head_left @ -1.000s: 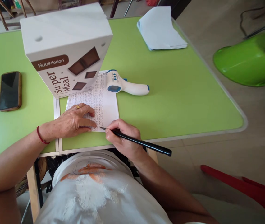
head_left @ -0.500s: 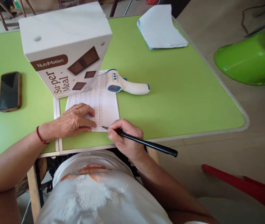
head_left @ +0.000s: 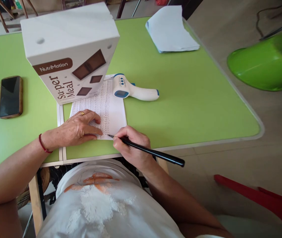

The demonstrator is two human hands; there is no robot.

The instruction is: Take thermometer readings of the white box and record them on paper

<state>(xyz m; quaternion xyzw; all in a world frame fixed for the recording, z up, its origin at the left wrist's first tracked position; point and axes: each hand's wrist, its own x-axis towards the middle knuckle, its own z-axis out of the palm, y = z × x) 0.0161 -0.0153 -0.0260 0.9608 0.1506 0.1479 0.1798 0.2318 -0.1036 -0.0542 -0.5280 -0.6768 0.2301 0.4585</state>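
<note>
A sheet of paper (head_left: 117, 112), covered in rows of small handwriting with a blank strip on its right, lies on the green table at the near edge. My left hand (head_left: 81, 127) rests on its lower left, fingers spread and holding nothing. Between the thumb and fingers of my right hand (head_left: 133, 147) is a black pen (head_left: 159, 154), its tip at the paper's lower edge by the last rows. A white and blue infrared thermometer (head_left: 136, 91) lies at the paper's upper right. The tall white NutriMotion box (head_left: 68, 43) hides the paper's upper left.
Left of the box lies a phone (head_left: 10, 97) in a brown case. Folded white sheets (head_left: 172, 31) lie at the table's (head_left: 192, 99) far right corner. On the floor side stand a green plastic seat (head_left: 262, 62) and a red chair part (head_left: 255, 198).
My right hand and the pen have shifted slightly left, and the pen's back end has swung a little left. My left hand stays where it was.
</note>
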